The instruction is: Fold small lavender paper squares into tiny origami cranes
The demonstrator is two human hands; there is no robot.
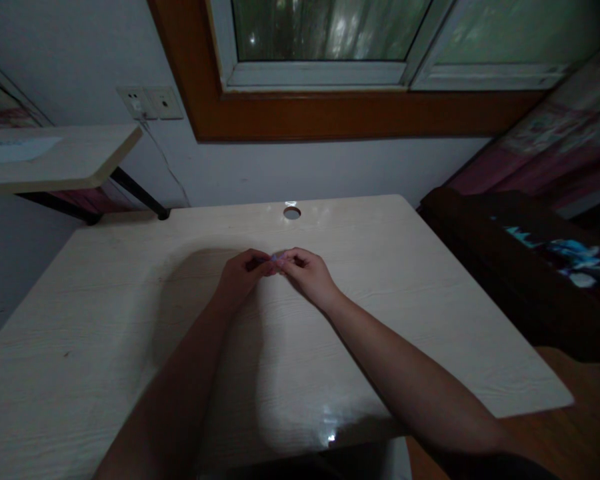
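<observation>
Between both hands' fingertips, small pale object [275, 259], above table [130, 320]

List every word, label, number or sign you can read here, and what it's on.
No text can be read in this picture.
Small bluish item pinched between the left hand and right hand: too small to tell.
Wall sockets: no legible marking.
Pale sheet on the side shelf: blurred.

Left hand [240, 275] and right hand [307, 273] meet, fingers pinching a small pale-blue object [275, 257] | over pale wood-grain bench [130, 320] | round cable hole [292, 213] just beyond | orange-brown wooden window frame [330, 113] behind
</observation>
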